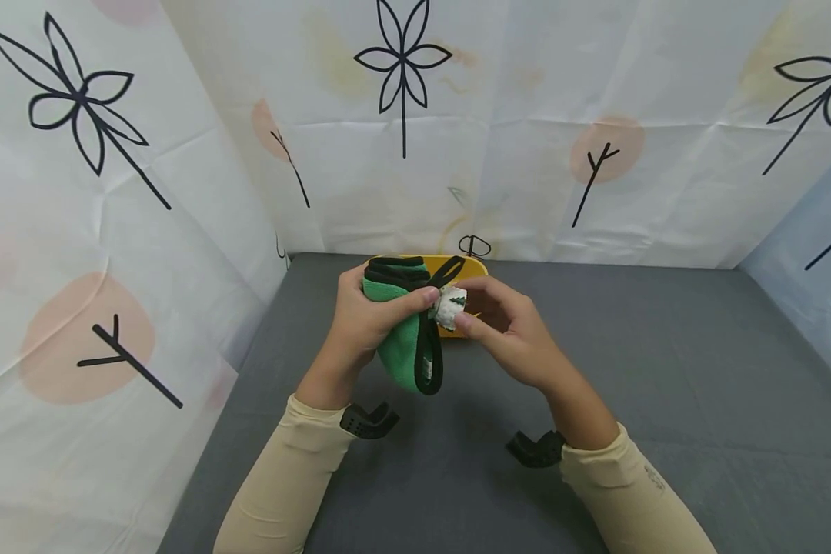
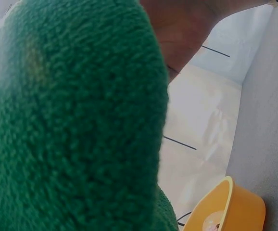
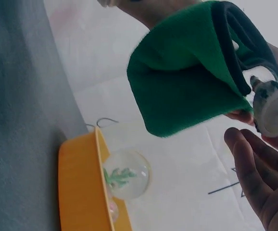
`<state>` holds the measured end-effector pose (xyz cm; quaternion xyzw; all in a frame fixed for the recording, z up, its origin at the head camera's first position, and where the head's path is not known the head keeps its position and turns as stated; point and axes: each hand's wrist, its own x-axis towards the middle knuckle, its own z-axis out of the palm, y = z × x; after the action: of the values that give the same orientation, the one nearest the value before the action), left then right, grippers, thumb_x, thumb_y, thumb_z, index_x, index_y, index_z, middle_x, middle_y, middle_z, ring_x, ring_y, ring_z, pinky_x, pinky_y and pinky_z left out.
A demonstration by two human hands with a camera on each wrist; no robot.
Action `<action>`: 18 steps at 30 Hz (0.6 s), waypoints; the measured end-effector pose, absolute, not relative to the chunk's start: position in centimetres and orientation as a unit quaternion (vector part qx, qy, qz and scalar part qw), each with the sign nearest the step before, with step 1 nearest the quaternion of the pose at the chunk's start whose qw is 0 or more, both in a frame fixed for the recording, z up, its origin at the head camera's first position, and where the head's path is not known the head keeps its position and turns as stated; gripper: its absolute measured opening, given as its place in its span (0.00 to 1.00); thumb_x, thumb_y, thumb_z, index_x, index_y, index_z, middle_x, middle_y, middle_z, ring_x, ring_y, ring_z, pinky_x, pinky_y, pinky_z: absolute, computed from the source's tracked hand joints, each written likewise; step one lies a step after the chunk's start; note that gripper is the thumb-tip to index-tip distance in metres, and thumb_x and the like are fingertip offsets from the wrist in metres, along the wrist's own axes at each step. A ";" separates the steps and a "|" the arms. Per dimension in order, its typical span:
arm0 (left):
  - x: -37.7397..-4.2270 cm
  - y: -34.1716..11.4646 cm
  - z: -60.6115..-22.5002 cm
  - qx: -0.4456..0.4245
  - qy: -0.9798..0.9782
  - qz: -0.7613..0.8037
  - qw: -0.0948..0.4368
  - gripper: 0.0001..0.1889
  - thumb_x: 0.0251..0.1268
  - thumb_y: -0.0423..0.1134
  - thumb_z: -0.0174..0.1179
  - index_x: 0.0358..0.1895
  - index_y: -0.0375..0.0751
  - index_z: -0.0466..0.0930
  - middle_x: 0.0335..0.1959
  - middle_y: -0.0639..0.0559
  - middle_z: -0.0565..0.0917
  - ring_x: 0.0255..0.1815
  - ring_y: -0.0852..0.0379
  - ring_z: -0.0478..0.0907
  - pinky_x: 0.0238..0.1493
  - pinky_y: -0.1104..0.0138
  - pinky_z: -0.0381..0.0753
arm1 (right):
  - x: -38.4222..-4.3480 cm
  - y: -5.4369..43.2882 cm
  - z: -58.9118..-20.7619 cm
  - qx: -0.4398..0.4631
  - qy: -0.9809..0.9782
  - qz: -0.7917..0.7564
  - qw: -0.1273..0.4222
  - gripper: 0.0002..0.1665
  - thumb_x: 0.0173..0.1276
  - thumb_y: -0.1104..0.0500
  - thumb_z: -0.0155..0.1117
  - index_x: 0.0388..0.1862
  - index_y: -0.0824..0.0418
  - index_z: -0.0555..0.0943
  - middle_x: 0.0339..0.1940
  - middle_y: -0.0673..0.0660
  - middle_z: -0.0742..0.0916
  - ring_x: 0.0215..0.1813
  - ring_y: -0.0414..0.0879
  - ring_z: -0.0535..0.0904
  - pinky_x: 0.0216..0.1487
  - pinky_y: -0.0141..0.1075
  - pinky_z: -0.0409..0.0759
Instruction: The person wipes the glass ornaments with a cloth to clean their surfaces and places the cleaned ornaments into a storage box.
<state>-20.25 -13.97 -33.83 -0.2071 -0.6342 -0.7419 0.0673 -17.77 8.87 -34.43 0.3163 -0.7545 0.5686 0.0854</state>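
A folded green towel (image 1: 398, 338) with black edging is gripped in my left hand (image 1: 363, 315), its thumb lying over the edging. It fills much of the left wrist view as soft green pile (image 2: 76, 115). Against its black edge sits a small white figurine (image 1: 448, 308) with dark green details; in the right wrist view its round white underside faces the camera. My right hand (image 1: 512, 331) pinches the figurine from the right between thumb and forefinger. The other fingers (image 3: 249, 173) of that hand stand extended below it.
Behind the hands, a yellow bin (image 1: 481, 271) stands near the grey table's (image 1: 630, 369) back edge. In the right wrist view it holds a clear globe (image 3: 138, 175) with a green plant shape inside. White printed cloth walls (image 1: 512, 154) enclose the back and sides.
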 end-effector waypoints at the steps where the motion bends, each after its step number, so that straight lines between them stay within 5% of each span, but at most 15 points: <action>1: -20.3 -14.0 -33.8 -0.208 -0.634 -0.742 0.067 0.19 0.56 0.35 0.80 0.49 0.35 0.86 0.39 0.42 0.90 0.35 0.49 0.88 0.37 0.58 0.93 | -17.8 8.8 -34.4 0.312 -0.754 0.574 0.076 0.18 0.76 0.64 0.67 0.63 0.64 0.80 0.50 0.59 0.88 0.49 0.47 0.88 0.48 0.35 0.89; 18: -20.3 -14.0 -34.1 -0.214 -0.630 -0.743 0.064 0.21 0.55 0.36 0.81 0.51 0.35 0.85 0.41 0.42 0.89 0.37 0.49 0.88 0.39 0.57 0.93 | -17.8 8.4 -34.5 0.337 -0.733 0.578 0.126 0.27 0.61 0.75 0.77 0.59 0.67 0.82 0.50 0.61 0.88 0.49 0.42 0.88 0.49 0.35 0.91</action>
<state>-20.34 -14.01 -34.10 -0.2138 -0.6305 -0.7434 0.0641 -17.76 8.40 -34.48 0.3370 -0.7325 0.5780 0.1256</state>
